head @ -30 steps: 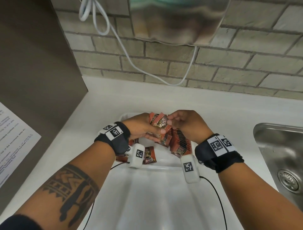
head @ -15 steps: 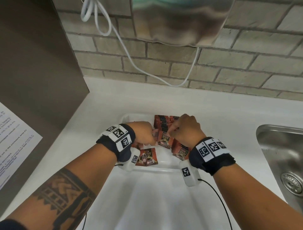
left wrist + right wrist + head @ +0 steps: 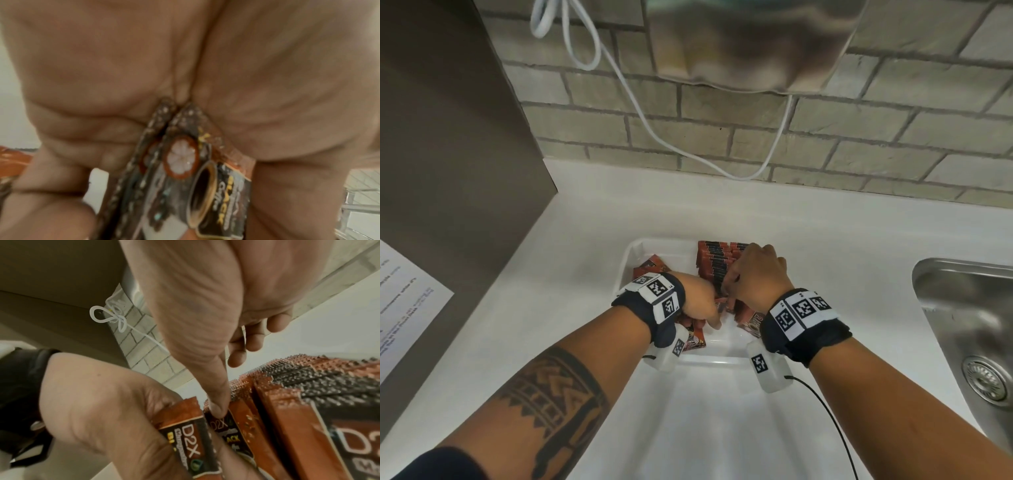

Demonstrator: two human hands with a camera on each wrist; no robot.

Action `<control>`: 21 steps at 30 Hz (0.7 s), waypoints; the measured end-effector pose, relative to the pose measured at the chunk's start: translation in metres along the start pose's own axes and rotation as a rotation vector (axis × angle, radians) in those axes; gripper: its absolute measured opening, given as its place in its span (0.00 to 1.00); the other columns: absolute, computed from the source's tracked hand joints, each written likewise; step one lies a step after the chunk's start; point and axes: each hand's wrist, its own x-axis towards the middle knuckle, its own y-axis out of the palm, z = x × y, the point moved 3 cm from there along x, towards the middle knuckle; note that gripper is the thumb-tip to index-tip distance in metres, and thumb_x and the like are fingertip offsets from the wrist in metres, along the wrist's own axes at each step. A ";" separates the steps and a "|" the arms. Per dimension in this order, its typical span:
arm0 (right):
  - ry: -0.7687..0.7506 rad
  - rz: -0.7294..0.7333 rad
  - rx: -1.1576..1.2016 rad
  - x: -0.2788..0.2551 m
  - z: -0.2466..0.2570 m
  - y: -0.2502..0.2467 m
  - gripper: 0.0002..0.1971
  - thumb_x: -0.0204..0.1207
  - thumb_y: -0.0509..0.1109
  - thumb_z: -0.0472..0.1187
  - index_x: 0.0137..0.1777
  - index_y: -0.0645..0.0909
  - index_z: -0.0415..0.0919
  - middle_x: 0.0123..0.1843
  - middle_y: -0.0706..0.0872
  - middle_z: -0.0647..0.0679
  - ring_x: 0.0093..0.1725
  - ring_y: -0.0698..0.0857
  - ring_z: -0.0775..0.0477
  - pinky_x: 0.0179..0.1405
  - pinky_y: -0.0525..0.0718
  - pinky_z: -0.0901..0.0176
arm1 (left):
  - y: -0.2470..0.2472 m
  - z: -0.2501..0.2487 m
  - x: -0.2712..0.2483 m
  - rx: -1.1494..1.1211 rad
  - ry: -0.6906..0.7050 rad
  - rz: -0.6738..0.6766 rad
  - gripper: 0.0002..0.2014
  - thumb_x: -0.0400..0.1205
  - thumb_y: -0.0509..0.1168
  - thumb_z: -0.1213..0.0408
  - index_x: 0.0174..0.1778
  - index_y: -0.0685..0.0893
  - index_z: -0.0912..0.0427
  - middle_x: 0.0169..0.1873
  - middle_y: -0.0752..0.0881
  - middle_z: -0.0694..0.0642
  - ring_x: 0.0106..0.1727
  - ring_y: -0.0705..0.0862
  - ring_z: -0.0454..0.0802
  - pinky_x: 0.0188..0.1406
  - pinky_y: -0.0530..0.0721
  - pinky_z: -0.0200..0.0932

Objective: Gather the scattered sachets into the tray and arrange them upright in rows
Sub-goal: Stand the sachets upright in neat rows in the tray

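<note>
A white tray (image 3: 631, 255) sits on the counter and holds red-and-black sachets. Several of them stand upright in rows (image 3: 714, 262) along its right side. My left hand (image 3: 700, 301) is low in the tray and grips two or three sachets (image 3: 183, 162) on edge between thumb and fingers, just left of the rows. My right hand (image 3: 755, 270) arches over the near end of the rows (image 3: 298, 386). Its thumb (image 3: 218, 407) presses the front sachet and its fingers curl over the tops. Loose sachets (image 3: 654, 265) lie flat at the tray's left, and another (image 3: 694, 342) lies under my left wrist.
A second white tray (image 3: 705, 428) lies nearer to me. A steel sink (image 3: 969, 325) is on the right. A brick wall with a hanging white cable (image 3: 640, 113) stands behind, and a brown panel with a paper sheet (image 3: 404, 308) is on the left.
Both hands came down from above the tray into it. The fanned sachets held up a second ago now stand at the near end of the rows, and my left hand covers more of the flat sachet.
</note>
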 end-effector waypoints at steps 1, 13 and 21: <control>-0.008 -0.003 0.009 -0.001 0.000 -0.001 0.08 0.74 0.71 0.51 0.44 0.92 0.53 0.55 0.82 0.51 0.62 0.72 0.42 0.61 0.73 0.47 | 0.000 -0.001 -0.001 0.008 0.000 0.006 0.16 0.84 0.68 0.49 0.44 0.88 0.59 0.28 0.85 0.50 0.27 0.79 0.48 0.31 0.79 0.39; -0.036 -0.003 0.070 -0.008 0.000 -0.003 0.08 0.74 0.74 0.48 0.34 0.85 0.62 0.55 0.78 0.55 0.65 0.72 0.45 0.58 0.66 0.50 | 0.001 -0.004 -0.009 0.009 -0.016 0.022 0.16 0.85 0.67 0.48 0.46 0.87 0.59 0.26 0.84 0.49 0.24 0.77 0.46 0.26 0.77 0.37; -0.028 -0.072 0.137 -0.007 -0.004 -0.010 0.06 0.74 0.74 0.46 0.39 0.88 0.59 0.51 0.80 0.59 0.61 0.76 0.48 0.56 0.67 0.52 | 0.002 -0.005 -0.020 -0.050 -0.032 0.031 0.15 0.85 0.68 0.51 0.47 0.88 0.61 0.26 0.85 0.50 0.24 0.79 0.46 0.25 0.77 0.35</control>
